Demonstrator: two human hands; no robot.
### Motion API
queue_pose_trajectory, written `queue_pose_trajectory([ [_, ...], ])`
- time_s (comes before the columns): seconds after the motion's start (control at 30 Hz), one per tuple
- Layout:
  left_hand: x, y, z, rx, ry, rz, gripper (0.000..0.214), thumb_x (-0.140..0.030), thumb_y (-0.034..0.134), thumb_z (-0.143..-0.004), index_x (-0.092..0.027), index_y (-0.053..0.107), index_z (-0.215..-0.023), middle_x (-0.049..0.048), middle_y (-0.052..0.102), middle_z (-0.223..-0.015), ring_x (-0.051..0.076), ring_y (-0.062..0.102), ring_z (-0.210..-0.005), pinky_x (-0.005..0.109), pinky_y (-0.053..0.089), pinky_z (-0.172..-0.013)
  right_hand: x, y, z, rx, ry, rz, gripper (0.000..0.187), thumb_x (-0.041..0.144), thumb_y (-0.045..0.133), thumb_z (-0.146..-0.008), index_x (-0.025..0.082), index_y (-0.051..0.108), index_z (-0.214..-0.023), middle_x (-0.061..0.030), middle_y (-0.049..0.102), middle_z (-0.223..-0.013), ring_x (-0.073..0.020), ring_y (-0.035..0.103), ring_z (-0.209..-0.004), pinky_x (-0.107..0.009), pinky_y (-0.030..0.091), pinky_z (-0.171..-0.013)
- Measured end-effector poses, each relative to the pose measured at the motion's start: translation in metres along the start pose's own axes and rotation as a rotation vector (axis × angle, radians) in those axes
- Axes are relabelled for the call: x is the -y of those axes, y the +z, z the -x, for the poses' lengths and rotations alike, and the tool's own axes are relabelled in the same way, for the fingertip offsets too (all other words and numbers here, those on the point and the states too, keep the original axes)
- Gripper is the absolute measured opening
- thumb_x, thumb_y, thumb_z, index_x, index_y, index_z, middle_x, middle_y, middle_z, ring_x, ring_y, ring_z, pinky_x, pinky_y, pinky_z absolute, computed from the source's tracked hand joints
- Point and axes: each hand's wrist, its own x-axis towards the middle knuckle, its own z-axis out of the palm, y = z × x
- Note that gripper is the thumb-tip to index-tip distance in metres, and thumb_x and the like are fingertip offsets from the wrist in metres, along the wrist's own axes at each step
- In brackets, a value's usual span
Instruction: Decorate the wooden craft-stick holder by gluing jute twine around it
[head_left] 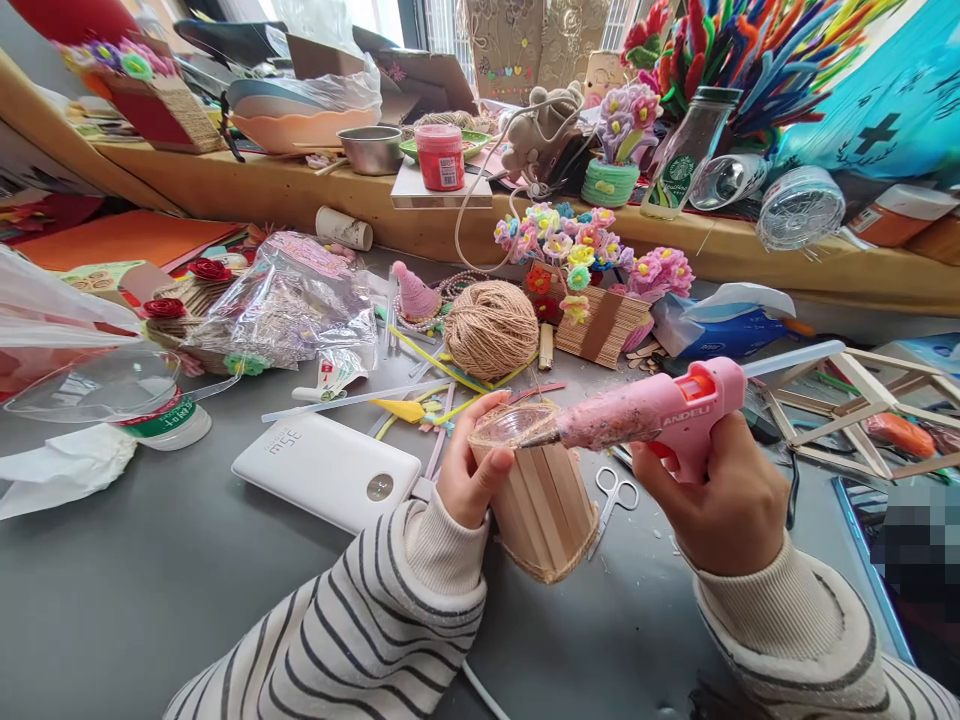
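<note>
My left hand (474,462) is wrapped round the side of a small container faced with wooden craft sticks (546,508), tilted above the grey table. Twine edges both its ends, and clear plastic shows at the upper one. In my right hand (724,500) is a pink hot glue gun (652,415), its metal nozzle at the container's upper rim. Whether the tip touches the rim I cannot tell. A translucent glue stick (793,358) sticks out of the gun's back. Small scissors (615,500) lie just right of the container, and a ball of twine (491,330) rests behind it.
A white power bank (326,470) lies left of my left hand. At the right stand a wooden stick frame (832,400) and a blue tissue pack (724,320). Behind are a craft-stick basket of flowers (592,325) and a shelf edge (285,205) crowded with jars and craft items.
</note>
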Motion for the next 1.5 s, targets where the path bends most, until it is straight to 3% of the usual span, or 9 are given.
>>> queue_pose_trajectory([
  [0.4,0.000,0.001,0.000,-0.010,-0.012,0.004,0.082,-0.071,0.074,-0.055,-0.019,0.059,-0.116,0.0125,0.064,-0.120,0.036,0.059,-0.115,0.048,0.043,-0.100,-0.004,0.001,0.000,0.003,-0.024,-0.011,0.040,0.039,0.051,-0.089,0.012,0.055,-0.117,-0.0021,0.062,-0.067,-0.0187,0.059,-0.054,-0.029,0.048,-0.055],
  [0.57,0.002,0.000,0.000,-0.007,-0.013,0.008,0.082,-0.071,0.074,-0.056,-0.019,0.058,-0.117,0.0133,0.062,-0.125,0.038,0.057,-0.119,0.049,0.045,-0.099,-0.003,0.001,0.001,0.021,0.041,-0.004,0.035,0.039,0.052,-0.086,0.016,0.057,-0.111,-0.0030,0.061,-0.067,-0.0206,0.060,-0.056,-0.031,0.049,-0.057],
  [0.73,0.000,0.001,0.000,-0.007,-0.005,0.011,0.080,-0.070,0.074,-0.056,-0.019,0.060,-0.116,0.0110,0.066,-0.115,0.034,0.062,-0.108,0.049,0.044,-0.099,-0.007,0.004,0.001,-0.002,0.052,-0.039,0.022,0.038,0.054,-0.083,0.019,0.058,-0.094,-0.0017,0.058,-0.063,-0.0190,0.057,-0.054,-0.030,0.046,-0.055],
  [1.0,0.001,0.000,0.000,-0.015,-0.015,0.021,0.084,-0.071,0.075,-0.054,-0.019,0.061,-0.117,0.0127,0.066,-0.118,0.037,0.061,-0.110,0.050,0.045,-0.099,-0.013,0.008,-0.010,-0.177,-0.188,-0.139,0.015,0.033,0.055,-0.080,0.019,0.056,-0.086,0.0035,0.049,-0.052,-0.0133,0.043,-0.039,-0.025,0.027,-0.040],
  [1.3,0.002,0.001,0.000,-0.033,0.002,0.017,0.080,-0.072,0.072,-0.056,-0.019,0.061,-0.115,0.0134,0.064,-0.123,0.039,0.056,-0.120,0.052,0.043,-0.101,-0.013,0.006,-0.010,-0.166,-0.215,-0.098,0.020,0.029,0.054,-0.083,0.019,0.057,-0.101,0.0039,0.047,-0.053,-0.0141,0.042,-0.039,-0.026,0.031,-0.042],
  [1.5,0.001,0.001,0.000,-0.020,-0.008,0.013,0.080,-0.072,0.072,-0.056,-0.019,0.061,-0.114,0.0132,0.065,-0.120,0.038,0.059,-0.115,0.050,0.046,-0.098,-0.015,0.007,-0.011,-0.172,-0.229,-0.074,0.017,0.031,0.052,-0.086,0.018,0.056,-0.096,0.0021,0.047,-0.052,-0.0156,0.046,-0.040,-0.026,0.031,-0.040],
])
